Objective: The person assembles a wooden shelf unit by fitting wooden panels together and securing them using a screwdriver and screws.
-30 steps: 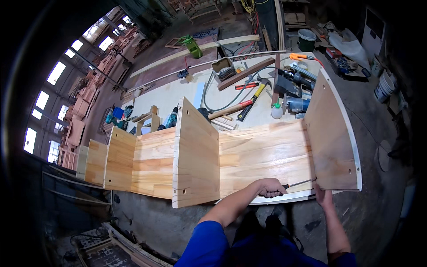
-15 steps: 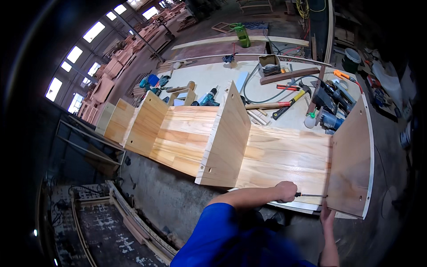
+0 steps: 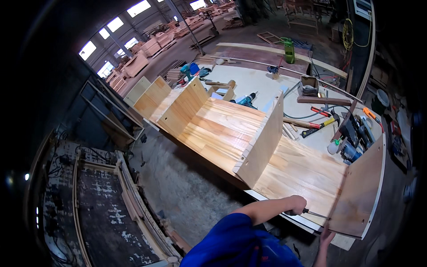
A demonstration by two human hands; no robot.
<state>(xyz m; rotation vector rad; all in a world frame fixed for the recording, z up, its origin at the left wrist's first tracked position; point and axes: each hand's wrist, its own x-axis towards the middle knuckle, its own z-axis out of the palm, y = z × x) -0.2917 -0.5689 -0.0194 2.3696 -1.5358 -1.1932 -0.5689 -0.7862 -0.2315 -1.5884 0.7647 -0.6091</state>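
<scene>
My left hand (image 3: 297, 204) is closed around the handle of a screwdriver (image 3: 317, 215). Its shaft reaches right, to the inner corner where the wooden end panel (image 3: 359, 196) meets the long wooden board (image 3: 307, 173). Under that corner, at the near edge, my right hand (image 3: 327, 235) grips the end panel; some of its fingers are hidden. More upright panels stand across the board, among them a middle divider (image 3: 262, 144) and another divider (image 3: 184, 109) further left.
The wooden piece lies on a pale worktable (image 3: 253, 78). Behind it are a hammer (image 3: 321, 126), a cordless drill (image 3: 247, 99), a power tool (image 3: 351, 152) and a green bottle (image 3: 289, 52). A worn dark panel in a frame (image 3: 106, 213) is at the lower left.
The view has swung, so the wooden piece appears lower and more slanted. My left hand remains on the screwdriver, its tip still at the corner. My right hand stays beneath the end panel.
</scene>
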